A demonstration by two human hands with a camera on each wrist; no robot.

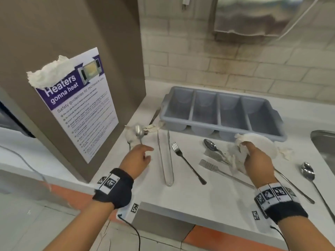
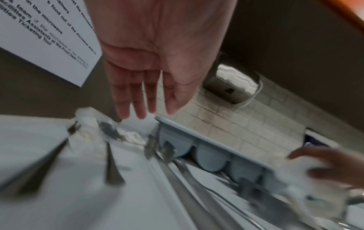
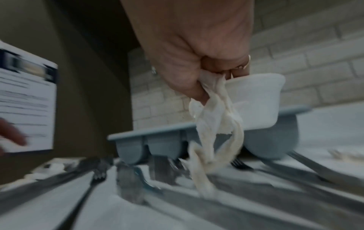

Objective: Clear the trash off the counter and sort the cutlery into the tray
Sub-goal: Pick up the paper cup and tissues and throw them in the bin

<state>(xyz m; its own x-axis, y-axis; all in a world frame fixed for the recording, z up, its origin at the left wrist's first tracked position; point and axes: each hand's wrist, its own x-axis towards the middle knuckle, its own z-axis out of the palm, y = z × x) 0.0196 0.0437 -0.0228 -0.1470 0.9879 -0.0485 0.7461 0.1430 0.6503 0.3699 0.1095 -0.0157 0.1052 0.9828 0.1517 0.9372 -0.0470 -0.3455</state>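
Reaching forward over the bench (image 1: 208,201), the left hand (image 1: 138,158) has straight, relaxed fingers and holds nothing; just ahead of its fingertips lies a spoon (image 1: 139,132) resting partly on crumpled tissue (image 1: 130,136), its handle pointing back toward that hand. The right hand (image 1: 257,158) is clamped on a white cup (image 1: 257,144) and a trailing wad of paper (image 3: 214,132), both lifted clear of the bench in front of the grey four-slot tray (image 1: 223,113), whose slots look bare. More paper scraps (image 1: 154,126) sit by the tray's left corner, nearer the left hand. Between the hands lie tongs (image 1: 165,158) and a fork (image 1: 186,162), their long axes running roughly away from the person; a second spoon (image 1: 211,145) and what may be spatulas (image 1: 213,167), blurred at the wrist views, lie near the right hand. A far-right spoon (image 1: 308,172) lies beside the sink (image 1: 324,145). The poster (image 1: 79,105) on the cabinet reads "Heaters gonna heat" and "Safety guidelines for microwave use"
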